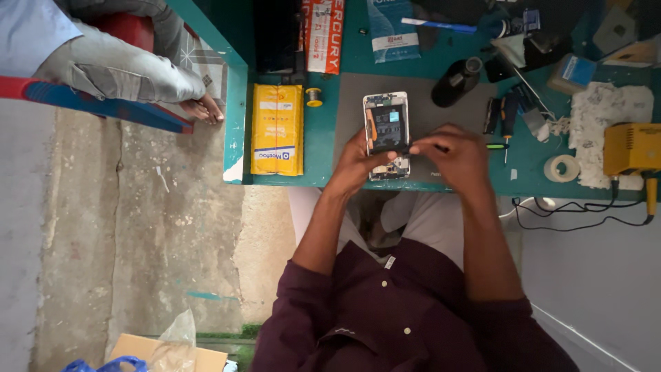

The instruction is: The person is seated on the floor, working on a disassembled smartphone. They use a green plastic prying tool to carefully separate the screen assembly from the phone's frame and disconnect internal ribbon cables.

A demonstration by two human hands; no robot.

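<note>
At the far left, another person's grey sleeve [117, 69] is seen above a blue and red bar [96, 103], and that person's bare foot [203, 109] rests on the concrete floor [138, 227]. In the lower left corner a brown cardboard box [165, 355] is partly shown, with clear plastic lying on it.

On the teal workbench [237, 103], a flat yellow rectangular package [277, 129] with a white label patch at its lower end is laid lengthwise near the left edge. Above it a red and white printed carton [323, 34] is placed beside a dark flat box [277, 34]. A small yellow spool [314, 97] sits just beside the yellow package. Further right, a blue and white pouch [394, 31] lies at the top of the bench.

On the grey mat [423, 103], an opened phone [386, 127] with its back removed is held upright in view. The left hand [358, 162] is closed around the phone's lower left edge. The right hand [458, 153] is curled with its fingertips pinched at the phone's right edge; whether a small tool is gripped there cannot be told.

To the right, a black bottle [454, 83] lies tilted, a screwdriver [508, 117] rests on the bench, a roll of white tape [562, 168] is placed near the front edge, white crumpled cloth [609, 114] is spread out, and a yellow boxy device [632, 148] with a black cable [578, 220] stands at the far right.
</note>
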